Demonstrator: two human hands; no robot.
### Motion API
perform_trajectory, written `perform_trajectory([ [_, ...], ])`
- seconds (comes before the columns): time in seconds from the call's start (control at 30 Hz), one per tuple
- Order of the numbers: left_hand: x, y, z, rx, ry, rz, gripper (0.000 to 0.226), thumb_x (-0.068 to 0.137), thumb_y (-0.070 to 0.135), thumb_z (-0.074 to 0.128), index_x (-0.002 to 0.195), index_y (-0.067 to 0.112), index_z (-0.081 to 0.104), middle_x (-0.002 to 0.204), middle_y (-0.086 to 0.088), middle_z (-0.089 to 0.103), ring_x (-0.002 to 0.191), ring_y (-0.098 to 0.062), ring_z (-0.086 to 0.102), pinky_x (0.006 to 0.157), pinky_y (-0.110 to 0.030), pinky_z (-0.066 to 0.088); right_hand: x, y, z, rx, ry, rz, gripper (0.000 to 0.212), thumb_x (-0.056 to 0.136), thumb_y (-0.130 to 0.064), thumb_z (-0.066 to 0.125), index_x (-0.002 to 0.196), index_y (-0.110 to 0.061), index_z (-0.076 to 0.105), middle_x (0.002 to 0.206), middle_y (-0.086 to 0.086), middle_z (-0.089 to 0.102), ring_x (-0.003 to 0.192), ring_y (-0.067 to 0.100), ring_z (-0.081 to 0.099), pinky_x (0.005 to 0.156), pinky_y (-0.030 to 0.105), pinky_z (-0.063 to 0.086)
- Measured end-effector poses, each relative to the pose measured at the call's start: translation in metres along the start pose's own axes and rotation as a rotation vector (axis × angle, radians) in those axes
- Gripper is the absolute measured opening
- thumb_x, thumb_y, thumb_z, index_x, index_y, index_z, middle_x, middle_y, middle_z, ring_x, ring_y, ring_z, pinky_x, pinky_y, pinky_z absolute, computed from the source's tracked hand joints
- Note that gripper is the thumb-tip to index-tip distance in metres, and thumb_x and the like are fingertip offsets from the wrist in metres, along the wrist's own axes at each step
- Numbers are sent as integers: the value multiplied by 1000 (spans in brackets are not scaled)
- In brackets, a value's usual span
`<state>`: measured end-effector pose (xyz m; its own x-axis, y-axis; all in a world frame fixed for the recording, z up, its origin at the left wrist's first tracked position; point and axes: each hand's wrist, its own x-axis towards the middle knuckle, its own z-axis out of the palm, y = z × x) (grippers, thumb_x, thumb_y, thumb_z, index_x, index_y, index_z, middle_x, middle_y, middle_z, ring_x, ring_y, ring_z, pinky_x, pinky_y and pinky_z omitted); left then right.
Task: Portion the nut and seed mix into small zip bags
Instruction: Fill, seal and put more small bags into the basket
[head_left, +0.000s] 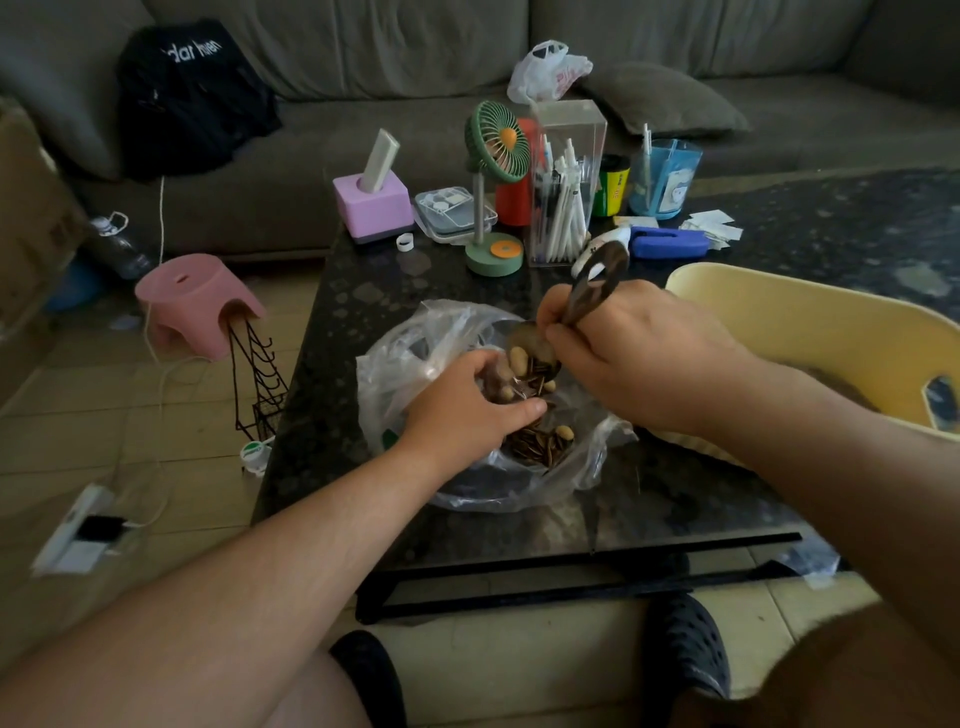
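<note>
while the dark speckled stone surface (363, 291) carries everything, the largest thing on it is the pale yellow plastic tub (810, 332) at its right edge, and just left of that, near the front edge, lies the big crumpled clear plastic bag (415, 353) that holds the nut and seed mix (540, 447) of striped seeds and pale nuts. toward the far edge stand a clear acrylic pen holder (563, 208), a green desk fan (496, 150) and a lilac square block holder (371, 208), all well apart from the work.

the right hand (639, 364) is clenched round the handle of a dark metal spoon (592, 291), whose bowl, loaded with mix, is tipped down just above the open bag. the left hand (462, 410) grips a small clear zip bag (506, 387) by its mouth, fingers curled round it, right under the spoon's bowl; some nuts already show inside it, though how full it is i cannot tell.

the step in hand looks to be filling one portion: a spoonful is being emptied into the small bag over the big one, so spills fall back into the supply. next, i judge, the spoon must tilt further until it is empty, the left hand keeping the mouth wide and steady, then either another scoop or sealing the zip.
</note>
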<state>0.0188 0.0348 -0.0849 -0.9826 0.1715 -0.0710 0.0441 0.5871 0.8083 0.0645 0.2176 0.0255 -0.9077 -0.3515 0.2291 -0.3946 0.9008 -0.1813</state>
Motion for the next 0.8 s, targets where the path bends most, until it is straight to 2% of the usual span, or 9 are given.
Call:
perform_trajectory([
  [0.07, 1, -1, 1, -3, -8, -5, 69, 73, 57, 90, 133, 39, 62, 112, 25, 68, 102, 3, 65, 102, -35, 56, -1, -2, 0, -18, 36, -10, 30, 101, -42, 28, 101, -27, 53, 82, -12, 50, 76, 19, 53, 55, 32, 35],
  [0.17, -1, -1, 0, 7, -8, -21, 86, 74, 60, 89, 148, 33, 53, 123, 24, 62, 116, -5, 62, 108, -35, 50, -2, -4, 1, -4, 44, -35, 33, 101, -39, 30, 103, -22, 58, 86, -7, 53, 77, 20, 54, 59, 34, 36],
  [0.27, -2, 2, -2, -19, -11, -36, 88, 79, 57, 87, 153, 29, 49, 112, 31, 49, 111, -1, 54, 105, -28, 44, -3, -1, 5, 49, 99, -51, 28, 104, -35, 35, 107, -22, 59, 87, -6, 56, 77, 20, 56, 63, 35, 42],
  [0.33, -4, 4, -4, -35, -18, -48, 86, 81, 56, 86, 154, 29, 48, 117, 27, 49, 111, -1, 51, 101, -27, 41, -3, 2, 8, 91, 111, -44, 19, 106, -31, 42, 110, -24, 59, 87, -9, 56, 77, 16, 55, 64, 33, 43],
  [0.5, -8, 9, -8, -190, -64, -83, 67, 88, 50, 82, 145, 33, 51, 125, 21, 57, 118, -5, 55, 97, -27, 41, -3, 8, 9, 164, 139, -9, 13, 106, -25, 48, 110, -24, 60, 90, -9, 60, 80, 8, 54, 69, 29, 44],
  [0.63, -8, 12, -11, -324, -39, -54, 36, 86, 47, 85, 116, 43, 67, 108, 24, 73, 108, 0, 66, 98, -29, 52, -5, 16, 1, 237, 248, 121, 14, 107, -24, 46, 98, -25, 57, 76, -16, 54, 71, 3, 53, 61, 13, 34],
  [0.67, -8, 14, -13, -375, -33, -41, 35, 86, 43, 85, 117, 40, 70, 106, 22, 75, 103, 1, 69, 95, -29, 54, -6, 19, -1, 222, 253, 157, 16, 107, -24, 45, 95, -24, 55, 73, -14, 54, 68, 1, 53, 58, 14, 34],
  [0.73, -7, 18, -16, -511, -61, -6, 31, 88, 31, 84, 117, 30, 72, 102, 18, 79, 93, -4, 73, 86, -26, 60, -8, 22, -1, 150, 171, 211, 22, 108, -27, 42, 91, -19, 54, 70, -8, 56, 64, 5, 53, 55, 25, 34],
  [0.8, -10, 24, -20, -629, -155, 1, 24, 91, 19, 80, 113, 25, 72, 93, 14, 80, 82, -10, 70, 77, -23, 60, -10, 22, 4, 86, 36, 228, 24, 108, -31, 42, 95, -18, 56, 75, -3, 60, 67, 10, 56, 61, 34, 38],
])
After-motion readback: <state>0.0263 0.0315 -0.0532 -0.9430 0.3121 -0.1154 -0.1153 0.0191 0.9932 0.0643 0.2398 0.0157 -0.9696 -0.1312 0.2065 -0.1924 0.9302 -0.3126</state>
